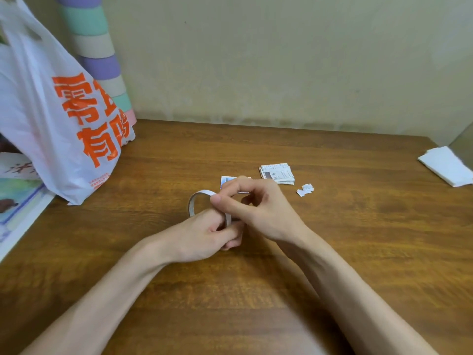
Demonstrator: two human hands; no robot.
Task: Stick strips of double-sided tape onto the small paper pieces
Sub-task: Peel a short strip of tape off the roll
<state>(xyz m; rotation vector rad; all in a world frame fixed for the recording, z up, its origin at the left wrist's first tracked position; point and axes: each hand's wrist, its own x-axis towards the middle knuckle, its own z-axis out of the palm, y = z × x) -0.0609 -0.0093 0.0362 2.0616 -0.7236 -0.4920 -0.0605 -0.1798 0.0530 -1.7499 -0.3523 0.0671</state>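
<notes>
Left hand (204, 234) grips the tape roll (196, 199); right hand (258, 208) pinches its rim, papers (277, 173) just beyond. Tape seems light, sticky: hold its edges.

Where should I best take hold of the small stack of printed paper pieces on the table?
Probably pinch the near edge, coming from the front: the paper stack lies flat on the table, its near edges slightly fanned, and the right hand is closest.
</notes>
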